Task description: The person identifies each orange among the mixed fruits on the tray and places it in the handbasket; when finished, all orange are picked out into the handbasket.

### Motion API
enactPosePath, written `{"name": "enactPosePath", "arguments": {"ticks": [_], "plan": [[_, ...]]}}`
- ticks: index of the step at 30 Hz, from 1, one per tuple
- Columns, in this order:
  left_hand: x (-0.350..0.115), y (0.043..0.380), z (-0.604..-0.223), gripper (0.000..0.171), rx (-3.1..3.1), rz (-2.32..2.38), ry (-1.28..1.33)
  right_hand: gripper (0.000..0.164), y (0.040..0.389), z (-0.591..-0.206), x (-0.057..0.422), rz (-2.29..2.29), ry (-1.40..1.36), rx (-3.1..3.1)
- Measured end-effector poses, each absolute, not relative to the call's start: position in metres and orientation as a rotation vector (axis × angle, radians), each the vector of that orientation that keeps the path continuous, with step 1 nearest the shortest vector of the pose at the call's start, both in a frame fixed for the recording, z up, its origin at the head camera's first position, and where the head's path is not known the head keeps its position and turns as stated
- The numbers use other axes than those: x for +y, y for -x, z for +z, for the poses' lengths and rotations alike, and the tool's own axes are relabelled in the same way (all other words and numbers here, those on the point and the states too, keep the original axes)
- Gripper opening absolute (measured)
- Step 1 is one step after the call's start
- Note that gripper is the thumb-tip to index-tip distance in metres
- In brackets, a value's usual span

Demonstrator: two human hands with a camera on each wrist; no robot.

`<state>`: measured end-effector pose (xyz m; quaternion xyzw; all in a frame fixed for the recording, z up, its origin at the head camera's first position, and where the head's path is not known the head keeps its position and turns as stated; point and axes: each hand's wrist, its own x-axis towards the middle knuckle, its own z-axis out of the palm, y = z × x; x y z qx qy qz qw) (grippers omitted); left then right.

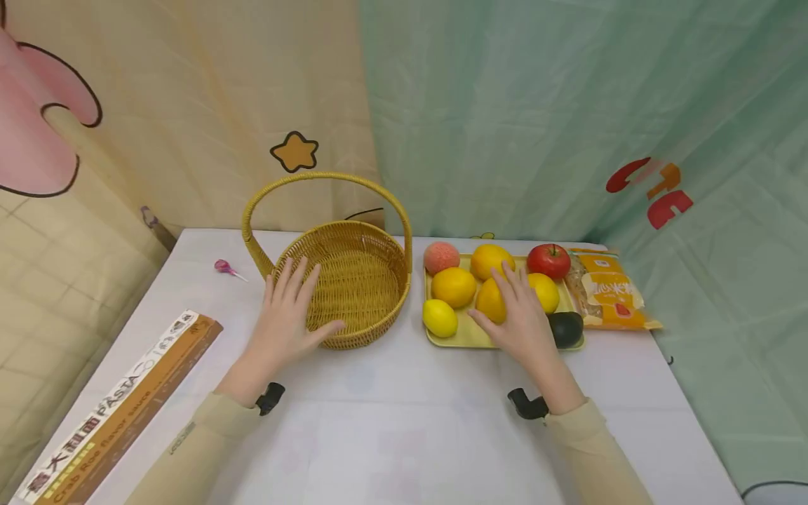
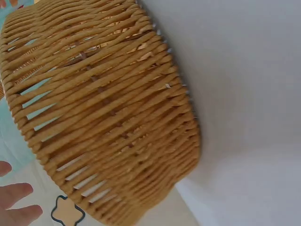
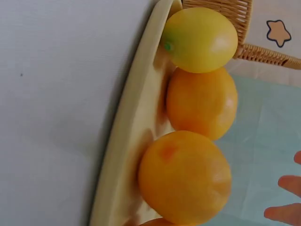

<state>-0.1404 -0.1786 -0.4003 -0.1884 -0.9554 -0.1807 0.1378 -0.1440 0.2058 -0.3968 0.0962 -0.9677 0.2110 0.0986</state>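
Observation:
My left hand is spread over the front left side of a round wicker basket with a tall arched handle. Its fingers overlap the rim in the head view and grip nothing. The left wrist view faces the woven wall. Above a yellow tray my right hand hovers, fingers spread and holding nothing. The tray bears a lemon, several orange-yellow fruits, a pink ball-like fruit, a red apple and a dark green fruit. Part of one orange-yellow fruit is hidden behind the right hand.
To the left lies a long pasta box; a wrapped lollipop is behind it. An orange and clear food packet rests beside the tray's right end. Curtains hang behind the white table.

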Motion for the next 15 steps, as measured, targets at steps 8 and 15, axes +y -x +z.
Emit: {"name": "enactPosePath", "arguments": {"ticks": [8, 15], "plan": [[-0.195, 0.127, -0.41, 0.09, -2.643, -0.774, 0.427, 0.081, 0.148, -0.411, 0.209, 0.791, -0.064, -2.822], [-0.201, 0.119, -0.423, 0.075, -2.65, -1.009, 0.123, 0.079, 0.152, -0.423, 0.206, 0.873, 0.145, -2.813]]}}
